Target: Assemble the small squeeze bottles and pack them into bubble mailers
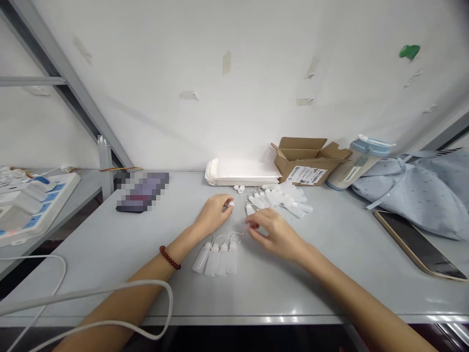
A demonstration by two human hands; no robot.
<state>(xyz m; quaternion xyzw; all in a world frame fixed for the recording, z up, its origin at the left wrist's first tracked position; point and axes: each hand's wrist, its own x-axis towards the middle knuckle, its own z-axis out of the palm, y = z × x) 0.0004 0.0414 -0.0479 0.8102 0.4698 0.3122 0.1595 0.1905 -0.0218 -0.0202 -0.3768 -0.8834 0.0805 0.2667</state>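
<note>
white cable (170, 300); left hand (213, 215) — clamped on white piece (230, 204); right hand (275, 232) — fingers apart

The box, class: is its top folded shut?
No, the box has its flaps raised and spread, leaving the top open.

bottle row (221, 260) nr front edge of table (278, 296); bottle pile (273, 197) farther back, to r. box (309, 172) behind pile, packet stack (245, 172) to its l, flask (350, 170) to r, then bag (421, 193) w/ phone (421, 247) in front.
</note>
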